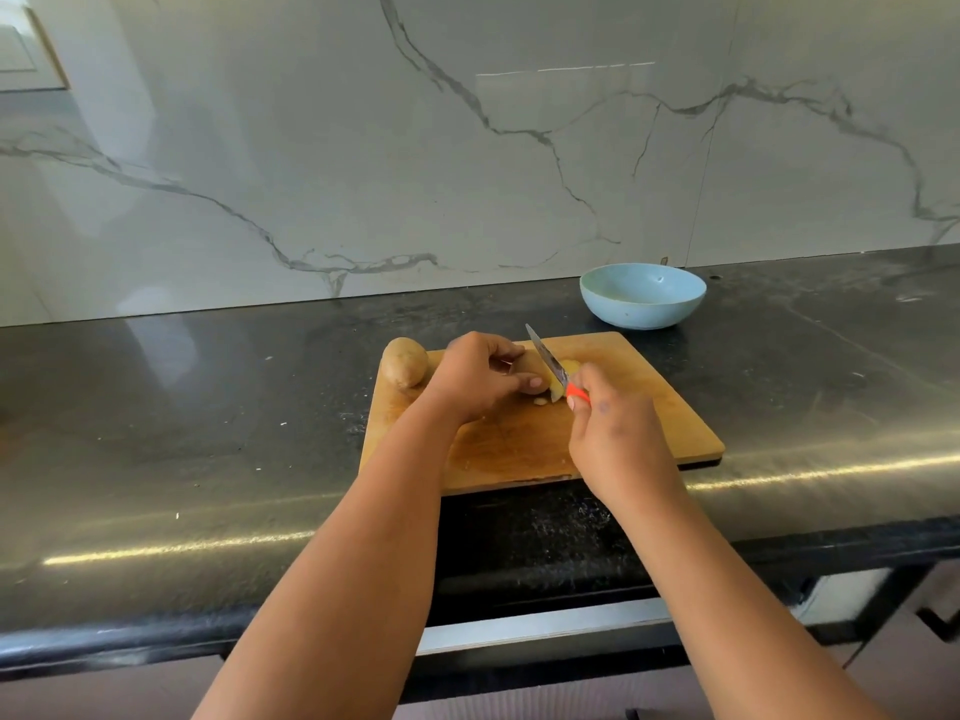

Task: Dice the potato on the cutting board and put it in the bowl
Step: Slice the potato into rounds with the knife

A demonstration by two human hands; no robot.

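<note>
A wooden cutting board (649, 407) lies on the black counter. My left hand (475, 379) curls over a potato piece (530, 363) in the board's middle, and most of that piece is hidden under the fingers. My right hand (613, 433) grips the orange handle of a knife (548, 362), whose blade rests across pale cut potato slices (563, 376). A small cut bit (540, 401) lies below my left thumb. A whole brown potato (405, 362) sits at the board's far left corner. The light blue bowl (642, 298), with nothing seen inside, stands behind the board to the right.
The black stone counter (208, 407) runs left and right, with a rounded front edge. A marble-patterned wall (467, 148) rises right behind the bowl. Below the counter edge there is a dark recess with a metal rail (545, 626).
</note>
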